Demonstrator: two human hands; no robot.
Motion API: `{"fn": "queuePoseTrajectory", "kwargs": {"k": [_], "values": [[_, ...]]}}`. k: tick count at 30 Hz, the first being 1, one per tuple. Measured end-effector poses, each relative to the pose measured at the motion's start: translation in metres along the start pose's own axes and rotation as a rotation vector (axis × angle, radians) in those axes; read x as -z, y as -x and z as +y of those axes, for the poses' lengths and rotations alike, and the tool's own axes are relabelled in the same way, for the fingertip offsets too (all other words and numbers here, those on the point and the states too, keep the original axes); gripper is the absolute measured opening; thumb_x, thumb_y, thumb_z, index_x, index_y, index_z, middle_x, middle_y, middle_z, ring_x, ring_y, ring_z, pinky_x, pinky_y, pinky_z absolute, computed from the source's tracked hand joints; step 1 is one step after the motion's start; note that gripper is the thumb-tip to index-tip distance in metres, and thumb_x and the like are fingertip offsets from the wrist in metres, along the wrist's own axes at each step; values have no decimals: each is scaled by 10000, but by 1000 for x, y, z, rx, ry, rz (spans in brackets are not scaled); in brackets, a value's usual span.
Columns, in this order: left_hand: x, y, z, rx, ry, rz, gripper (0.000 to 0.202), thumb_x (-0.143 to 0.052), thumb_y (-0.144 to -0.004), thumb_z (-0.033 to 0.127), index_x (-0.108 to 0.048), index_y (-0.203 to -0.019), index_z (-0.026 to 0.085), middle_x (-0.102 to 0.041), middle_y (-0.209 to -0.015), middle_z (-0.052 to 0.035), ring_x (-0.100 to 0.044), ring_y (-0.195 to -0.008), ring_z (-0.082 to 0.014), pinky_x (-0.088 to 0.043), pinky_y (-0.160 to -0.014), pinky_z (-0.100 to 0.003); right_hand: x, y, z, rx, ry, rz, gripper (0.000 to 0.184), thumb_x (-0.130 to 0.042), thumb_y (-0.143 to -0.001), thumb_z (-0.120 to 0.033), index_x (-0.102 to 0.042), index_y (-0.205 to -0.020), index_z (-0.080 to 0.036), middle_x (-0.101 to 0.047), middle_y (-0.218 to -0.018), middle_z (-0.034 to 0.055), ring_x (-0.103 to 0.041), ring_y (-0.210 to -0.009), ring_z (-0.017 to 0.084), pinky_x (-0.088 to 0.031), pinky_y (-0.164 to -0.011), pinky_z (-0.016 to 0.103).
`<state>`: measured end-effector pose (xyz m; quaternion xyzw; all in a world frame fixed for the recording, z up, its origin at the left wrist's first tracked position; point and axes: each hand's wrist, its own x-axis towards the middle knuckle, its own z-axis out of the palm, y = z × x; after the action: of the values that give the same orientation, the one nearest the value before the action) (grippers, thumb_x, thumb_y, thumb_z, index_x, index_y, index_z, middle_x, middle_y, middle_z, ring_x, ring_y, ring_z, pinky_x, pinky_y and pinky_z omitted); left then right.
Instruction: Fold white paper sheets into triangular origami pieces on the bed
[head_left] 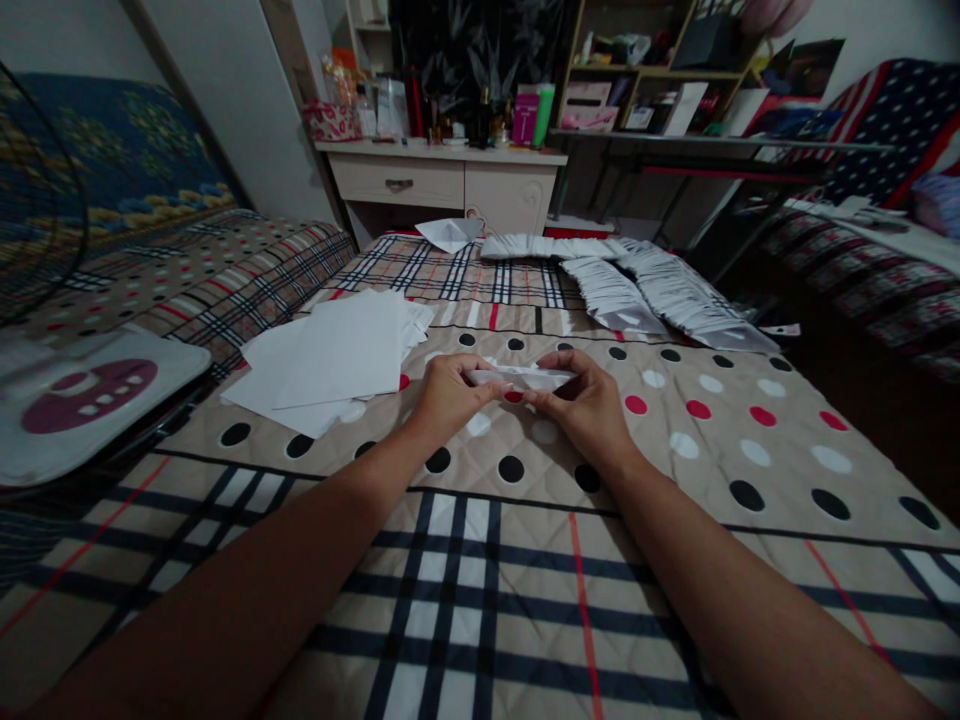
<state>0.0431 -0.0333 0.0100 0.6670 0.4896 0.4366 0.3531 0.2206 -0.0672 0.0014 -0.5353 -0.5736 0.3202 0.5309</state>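
Note:
Between my two hands is a small folded piece of white paper (531, 378), seen nearly edge-on just above the bedspread. My left hand (455, 388) pinches its left end between thumb and fingers. At the right end, my right hand (581, 395) grips it the same way. The two thumbs come close together along its near edge. To the left of my left hand lies a loose pile of flat white paper sheets (337, 350). Farther off on the right, rows of folded white papers (675, 290) stand packed together.
A patterned bedspread (645, 590) covers the surface under my arms. One white paper (448, 234) lies at its far edge, before a white dresser (405, 185). At the left stands a white board with a purple print (90, 395). A shelf desk (675, 140) is behind, right.

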Motion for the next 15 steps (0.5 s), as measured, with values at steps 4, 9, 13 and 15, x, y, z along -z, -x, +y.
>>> {"fn": "queuePoseTrajectory", "kwargs": {"k": [4, 9, 13, 15], "values": [[3, -2, -5, 28, -24, -33, 196, -780, -616, 300, -710, -688, 132, -548, -516, 50, -413, -461, -65, -310, -449, -188, 4, -3, 7, 174, 100, -54, 308, -810, -634, -336, -637, -847, -195, -635, -982, 55, -598, -780, 174, -467, -604, 275], [3, -2, -9, -76, -63, -118, 140, -774, -626, 250, -717, -682, 135, -603, -566, 29, -473, -498, -79, -334, -467, -196, 10, -4, 10, 223, 422, -184, 161, -761, -700, -279, -674, -809, -198, -668, -835, 36, -611, -762, 187, -456, -662, 292], [1, -1, -8, -140, -99, -156, 96, -784, -611, 180, -716, -664, 137, -614, -571, 30, -489, -502, -81, -342, -474, -199, 11, -3, 10, 190, 425, -202, 69, -721, -705, -197, -694, -768, -197, -698, -786, 31, -635, -738, 195, -450, -632, 284], [1, -1, -8, -134, -110, -141, 91, -788, -608, 157, -718, -665, 140, -610, -560, 36, -476, -488, -76, -337, -468, -199, 11, -3, 11, 152, 391, -191, 58, -725, -700, -204, -698, -749, -191, -700, -749, 28, -636, -701, 191, -448, -611, 284]]}}
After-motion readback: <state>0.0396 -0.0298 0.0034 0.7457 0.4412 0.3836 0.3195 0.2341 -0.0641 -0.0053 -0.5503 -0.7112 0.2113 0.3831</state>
